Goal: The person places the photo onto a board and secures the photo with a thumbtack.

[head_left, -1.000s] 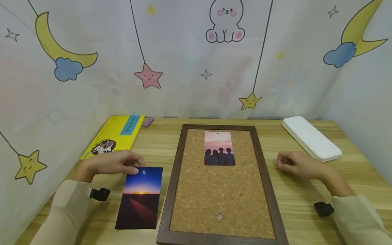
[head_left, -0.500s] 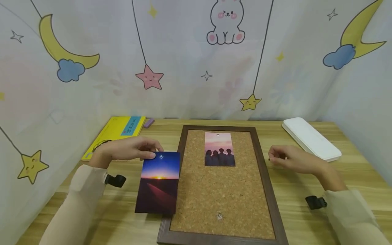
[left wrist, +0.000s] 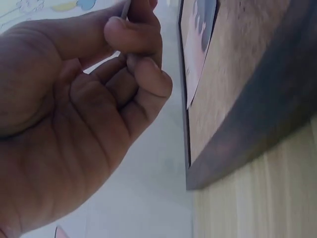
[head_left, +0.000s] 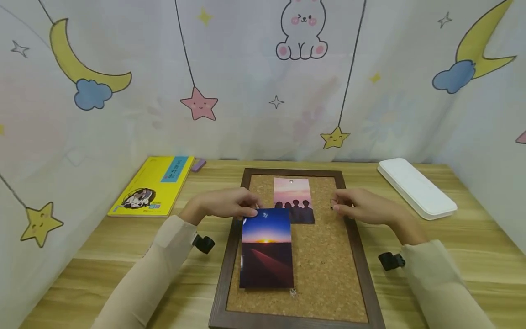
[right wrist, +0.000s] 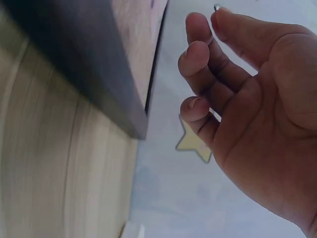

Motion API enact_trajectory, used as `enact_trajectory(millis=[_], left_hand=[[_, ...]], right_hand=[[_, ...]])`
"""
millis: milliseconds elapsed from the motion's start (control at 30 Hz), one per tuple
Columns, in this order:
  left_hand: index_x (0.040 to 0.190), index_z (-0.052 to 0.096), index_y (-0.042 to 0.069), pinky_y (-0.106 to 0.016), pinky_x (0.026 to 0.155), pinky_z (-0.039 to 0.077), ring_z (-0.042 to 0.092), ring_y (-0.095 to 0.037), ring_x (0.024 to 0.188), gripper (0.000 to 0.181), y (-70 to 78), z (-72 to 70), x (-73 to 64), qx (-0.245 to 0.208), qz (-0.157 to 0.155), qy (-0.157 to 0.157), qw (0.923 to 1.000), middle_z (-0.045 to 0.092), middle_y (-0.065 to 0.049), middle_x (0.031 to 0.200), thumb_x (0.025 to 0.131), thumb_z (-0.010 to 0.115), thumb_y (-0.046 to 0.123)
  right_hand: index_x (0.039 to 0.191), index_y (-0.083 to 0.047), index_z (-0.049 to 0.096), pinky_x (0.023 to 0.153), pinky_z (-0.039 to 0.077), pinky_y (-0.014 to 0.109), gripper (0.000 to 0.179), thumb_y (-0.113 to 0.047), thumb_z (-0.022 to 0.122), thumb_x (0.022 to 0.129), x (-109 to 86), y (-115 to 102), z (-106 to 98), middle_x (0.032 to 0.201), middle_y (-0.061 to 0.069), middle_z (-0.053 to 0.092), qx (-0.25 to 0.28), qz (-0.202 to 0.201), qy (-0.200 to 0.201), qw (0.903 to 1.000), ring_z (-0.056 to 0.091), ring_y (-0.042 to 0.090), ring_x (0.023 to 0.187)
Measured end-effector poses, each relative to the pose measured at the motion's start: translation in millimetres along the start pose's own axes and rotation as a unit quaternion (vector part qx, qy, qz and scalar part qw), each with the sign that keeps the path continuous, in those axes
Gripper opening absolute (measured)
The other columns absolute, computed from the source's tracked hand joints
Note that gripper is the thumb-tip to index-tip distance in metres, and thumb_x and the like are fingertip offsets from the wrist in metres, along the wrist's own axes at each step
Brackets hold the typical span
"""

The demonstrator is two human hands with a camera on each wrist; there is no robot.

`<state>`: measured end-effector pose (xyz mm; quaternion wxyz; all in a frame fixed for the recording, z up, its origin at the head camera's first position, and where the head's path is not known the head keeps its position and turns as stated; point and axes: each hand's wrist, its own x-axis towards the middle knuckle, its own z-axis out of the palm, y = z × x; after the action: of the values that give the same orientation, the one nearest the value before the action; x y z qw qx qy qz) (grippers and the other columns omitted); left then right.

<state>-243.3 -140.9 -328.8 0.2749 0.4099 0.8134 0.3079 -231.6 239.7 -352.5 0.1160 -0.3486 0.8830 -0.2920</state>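
My left hand [head_left: 230, 203] pinches the top left corner of a sunset photo [head_left: 267, 256], thumb in front. The photo is held over the left part of a framed cork board [head_left: 324, 269] and covers a corner of a pink photo [head_left: 292, 192] of silhouetted people. Near its top edge the sunset photo bears a small, clear, pushpin-like thing [head_left: 265, 214]. A clear pushpin [head_left: 293, 291] sits low on the cork, by the photo's bottom corner. Over the board's right frame, my right hand [head_left: 365, 208] pinches a tiny dark-tipped pin [right wrist: 216, 7] between thumb and index finger.
A yellow book [head_left: 152, 185] lies at the back left, with a small purple block [head_left: 199, 165] by its corner. At the back right is a white case [head_left: 417, 187]. A patterned cloth [head_left: 246, 128] hangs behind the wooden table [head_left: 102, 269].
My left hand has lifted the sunset photo from beside the board and carried it right, over the cork. My right hand has moved left, from the table to above the board's right edge.
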Motion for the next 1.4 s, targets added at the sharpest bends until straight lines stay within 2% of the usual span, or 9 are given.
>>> enact_trajectory(millis=[233,433,567,700,900,1067,1267,1400], left_hand=[[0.123,0.063,0.001,-0.025,0.071,0.047,0.053,-0.008,0.072,0.023,8.3,14.9,30.7,0.02,0.007,-0.025,0.9995,0.064,0.001,0.088,0.104,0.054,0.009],[0.115,0.067,0.003,-0.023,0.067,0.046,0.052,-0.006,0.067,0.017,10.5,26.9,44.7,0.038,0.002,-0.038,0.9986,0.06,0.002,0.083,0.102,0.056,0.007],[0.111,0.066,0.002,-0.021,0.062,0.044,0.051,-0.007,0.063,0.014,12.7,31.4,51.6,0.049,-0.019,-0.038,0.9979,0.058,0.003,0.082,0.102,0.057,0.006],[0.11,0.065,0.001,-0.019,0.06,0.045,0.052,-0.007,0.064,0.013,16.0,36.1,57.2,0.046,-0.058,-0.041,0.9964,0.06,0.002,0.084,0.101,0.058,0.007],[0.103,0.065,0.002,-0.021,0.059,0.047,0.056,-0.011,0.065,0.007,20.2,42.5,63.1,0.017,-0.109,-0.019,0.9938,0.062,-0.001,0.085,0.099,0.062,0.007],[0.099,0.065,0.004,-0.022,0.059,0.05,0.059,-0.01,0.062,0.004,21.4,46.9,65.5,0.012,-0.129,-0.017,0.9914,0.062,0.0,0.08,0.097,0.066,0.008],[0.095,0.065,0.004,-0.022,0.058,0.049,0.059,-0.011,0.06,0.005,24.5,47.8,64.5,0.031,-0.136,-0.003,0.9903,0.062,-0.001,0.076,0.093,0.07,0.005],[0.092,0.063,0.006,-0.022,0.058,0.047,0.06,-0.01,0.06,0.011,27.0,46.3,62.6,0.062,-0.146,0.013,0.9872,0.062,-0.001,0.076,0.09,0.074,0.007]], right_hand=[[0.094,-0.009,0.06,0.061,0.041,0.028,0.012,-0.015,0.055,0.104,24.0,-21,8,0.076,-0.005,0.049,-0.004,-0.028,-0.021,0.9994,0.046,0.01,0.066],[0.09,-0.011,0.057,0.064,0.04,0.028,0.013,-0.01,0.054,0.103,40.6,-36,19,0.077,-0.006,0.047,0.006,-0.059,-0.063,0.9962,0.047,0.009,0.069],[0.086,-0.015,0.056,0.064,0.04,0.028,0.016,-0.01,0.057,0.101,50.7,-43,28,0.075,-0.008,0.048,-0.004,-0.068,-0.08,0.9945,0.048,0.008,0.068],[0.087,-0.014,0.06,0.062,0.041,0.026,0.014,-0.01,0.06,0.1,57.7,-50,34,0.074,-0.009,0.052,-0.015,-0.077,-0.103,0.9916,0.049,0.007,0.065],[0.086,-0.014,0.062,0.06,0.039,0.025,0.013,-0.012,0.061,0.099,63.4,-57,41,0.072,-0.009,0.054,-0.015,-0.052,-0.139,0.9888,0.048,0.006,0.062],[0.083,-0.015,0.063,0.058,0.038,0.024,0.016,-0.011,0.062,0.098,67.3,-56,48,0.07,-0.01,0.053,-0.018,-0.033,-0.177,0.9834,0.047,0.005,0.06],[0.082,-0.015,0.066,0.057,0.039,0.022,0.016,-0.009,0.064,0.096,74.5,-58,50,0.069,-0.01,0.056,-0.024,-0.012,-0.196,0.9803,0.047,0.004,0.059],[0.083,-0.012,0.069,0.057,0.045,0.023,0.014,-0.006,0.063,0.095,78.5,-62,46,0.072,-0.006,0.061,-0.015,0.033,-0.202,0.9786,0.053,0.007,0.06]])
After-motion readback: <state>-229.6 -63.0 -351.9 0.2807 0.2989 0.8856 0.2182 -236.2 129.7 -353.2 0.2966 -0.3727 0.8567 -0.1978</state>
